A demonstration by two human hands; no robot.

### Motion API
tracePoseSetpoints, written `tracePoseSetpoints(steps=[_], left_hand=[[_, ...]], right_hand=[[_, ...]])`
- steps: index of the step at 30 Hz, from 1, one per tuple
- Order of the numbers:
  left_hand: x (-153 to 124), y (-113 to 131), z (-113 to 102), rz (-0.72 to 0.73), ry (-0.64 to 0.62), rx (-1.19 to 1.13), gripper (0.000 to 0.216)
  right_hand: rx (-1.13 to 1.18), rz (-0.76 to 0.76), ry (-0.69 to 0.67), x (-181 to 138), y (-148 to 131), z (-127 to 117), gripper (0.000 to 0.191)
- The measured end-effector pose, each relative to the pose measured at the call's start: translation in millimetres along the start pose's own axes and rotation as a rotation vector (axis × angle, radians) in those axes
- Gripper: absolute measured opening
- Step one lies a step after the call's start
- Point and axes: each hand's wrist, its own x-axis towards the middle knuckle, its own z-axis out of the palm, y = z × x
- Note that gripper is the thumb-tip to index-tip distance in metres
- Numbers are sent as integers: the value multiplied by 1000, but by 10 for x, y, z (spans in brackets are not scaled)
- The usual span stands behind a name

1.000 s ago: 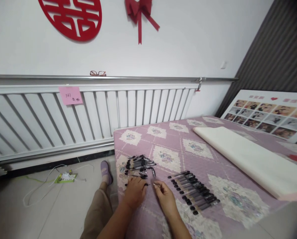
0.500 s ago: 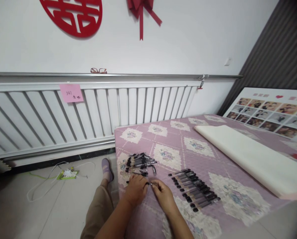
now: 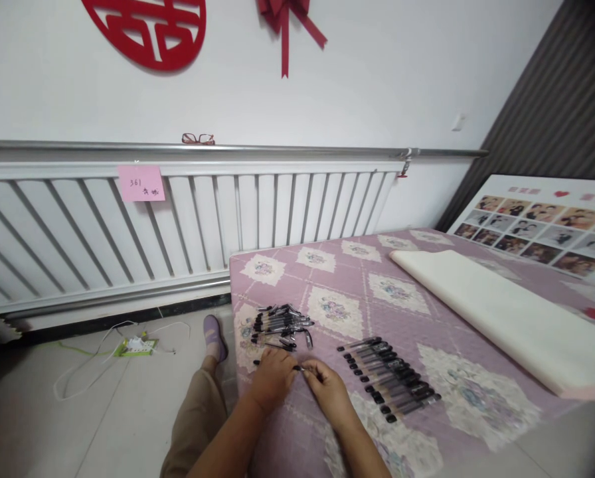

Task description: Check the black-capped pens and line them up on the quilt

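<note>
My left hand (image 3: 271, 380) and my right hand (image 3: 327, 389) meet low on the pink patterned bedspread (image 3: 357, 279). Both have their fingers curled and pinched on a black pen (image 3: 300, 368) held between them. Just beyond my hands lies a loose pile of black pens (image 3: 280, 325). To the right of my right hand, several pens lie side by side in a neat slanted row (image 3: 390, 378).
A cream roll of cloth (image 3: 497, 318) lies across the bed's right side, with a photo board (image 3: 536, 226) behind it. A white radiator (image 3: 178, 226) with a pink note (image 3: 141, 182) lines the wall. My leg (image 3: 198, 411) and a power strip (image 3: 135, 346) are on the floor.
My hands have drawn closer together around the pen. The view has shifted slightly; the pile and the row of pens have not moved.
</note>
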Motion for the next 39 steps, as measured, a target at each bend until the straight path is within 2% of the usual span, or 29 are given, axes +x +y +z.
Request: tracePoseSetpoints(steps=[8,17,28,32,39], left_hand=[[-3,2,-19,23,-21,-2,15],[10,-25,23,32,-25,-5,15],[9,-38,36,30,-12,-18,16],[11,-45,37,32,-10,-28,16],[12,-46,63,10,11,-52,18]], right_hand=[[-13,17,-11,10,66,-1,21],[-51,5,-10,-4,8,-8,26],[-292,-91,63,13,-18,69,34],[-224,-60,66,11,-2,48,27],[-192,-31,-9,11,51,41,19]])
